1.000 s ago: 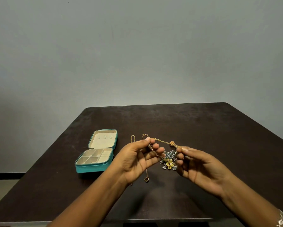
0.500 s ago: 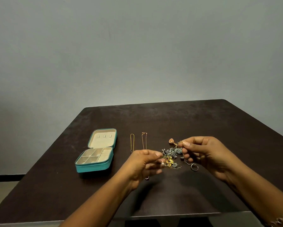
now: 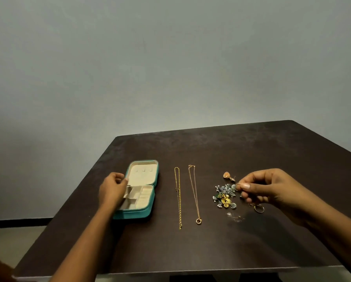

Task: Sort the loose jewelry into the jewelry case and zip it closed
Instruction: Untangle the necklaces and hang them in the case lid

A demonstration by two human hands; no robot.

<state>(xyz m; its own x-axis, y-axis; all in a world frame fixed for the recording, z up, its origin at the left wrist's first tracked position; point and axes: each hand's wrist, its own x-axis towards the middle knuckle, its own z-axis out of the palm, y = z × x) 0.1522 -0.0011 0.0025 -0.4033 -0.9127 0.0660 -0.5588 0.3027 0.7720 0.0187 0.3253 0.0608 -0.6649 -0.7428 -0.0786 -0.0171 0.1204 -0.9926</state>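
Left of centre, the open teal jewelry case (image 3: 139, 213) lies on the dark table (image 3: 231, 245), with the left hand (image 3: 111, 191) curled against its left edge; whether it grips cannot be told. To its right lie a gold chain (image 3: 177, 198), a thinner chain (image 3: 195, 194), then a beaded cluster (image 3: 224, 195), an earring (image 3: 227, 175) and a ring (image 3: 259, 209). The right hand (image 3: 272, 190) pinches a tiny piece (image 3: 238, 184) at the cluster's right edge.

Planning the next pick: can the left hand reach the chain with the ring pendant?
Probably yes. The left hand is at the jewelry case; only the flat gold chain lies between it and the ring-pendant chain.
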